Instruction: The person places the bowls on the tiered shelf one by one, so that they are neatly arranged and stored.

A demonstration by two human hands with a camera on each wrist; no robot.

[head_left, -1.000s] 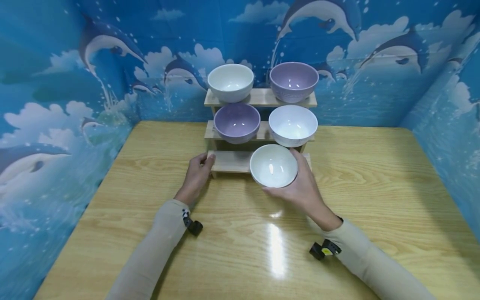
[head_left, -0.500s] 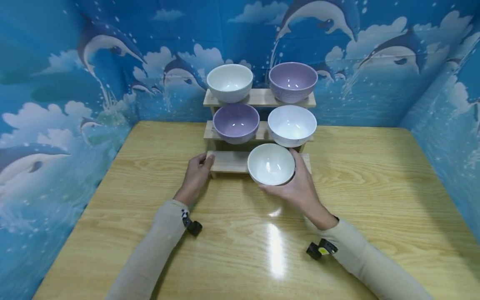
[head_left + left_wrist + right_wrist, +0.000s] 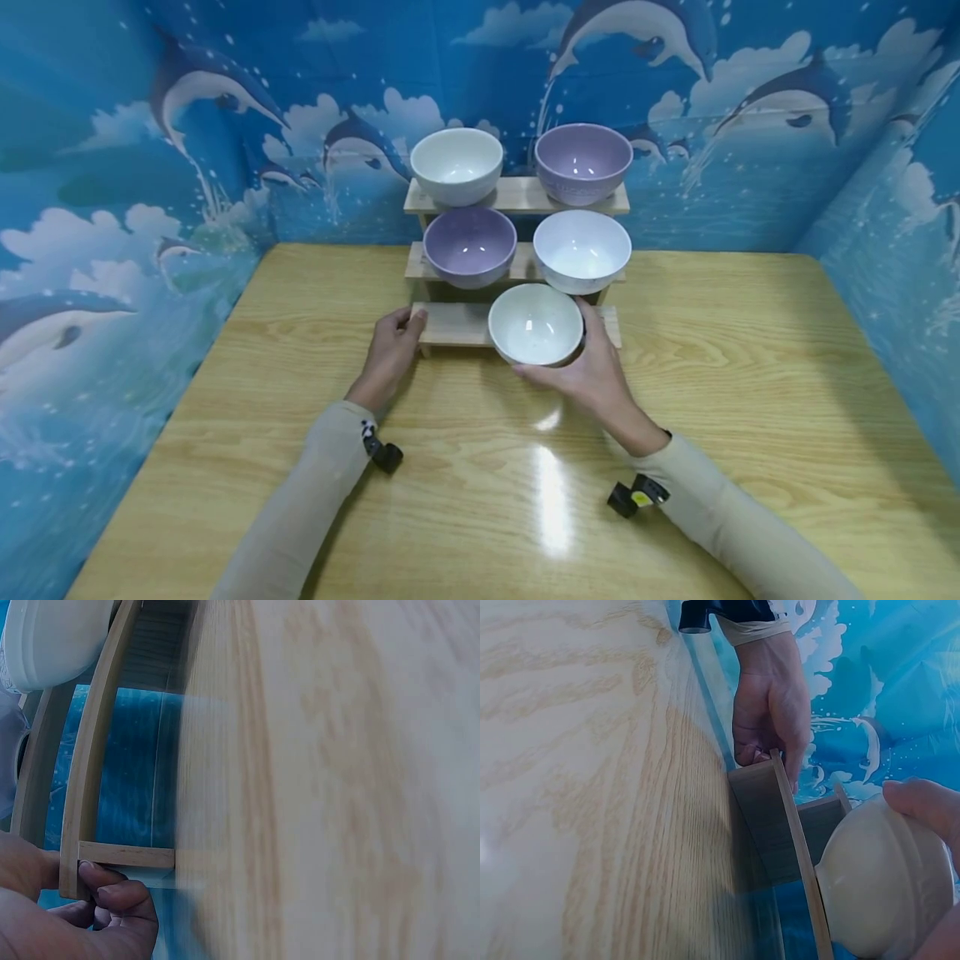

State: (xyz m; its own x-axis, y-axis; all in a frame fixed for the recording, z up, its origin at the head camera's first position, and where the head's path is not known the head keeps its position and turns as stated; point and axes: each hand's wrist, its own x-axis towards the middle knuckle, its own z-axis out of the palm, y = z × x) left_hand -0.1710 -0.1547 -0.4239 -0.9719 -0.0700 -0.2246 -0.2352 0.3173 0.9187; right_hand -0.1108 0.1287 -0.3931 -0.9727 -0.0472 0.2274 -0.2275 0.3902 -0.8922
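Note:
My right hand (image 3: 600,375) holds a white bowl (image 3: 536,325) by its right side, thumb at the near side and fingers behind. This bowl is at the lowest step of a three-tier wooden stand (image 3: 453,323), right of its middle. In the right wrist view the bowl's base (image 3: 829,889) appears to meet the board's top. My left hand (image 3: 390,354) pinches the left end of that lowest step, thumb on top. The left wrist view shows its curled fingers (image 3: 124,896) under the board end, against the stand's leg (image 3: 127,854).
On the middle step stand a purple bowl (image 3: 470,247) at left and a white bowl (image 3: 582,250) at right. The top step bears a white bowl (image 3: 457,167) and a purple bowl (image 3: 583,164). Behind the wooden table (image 3: 750,375) hangs a blue dolphin backdrop (image 3: 450,67).
My right hand has moved the white bowl slightly left and back along the lowest step. The left hand keeps its hold on the stand.

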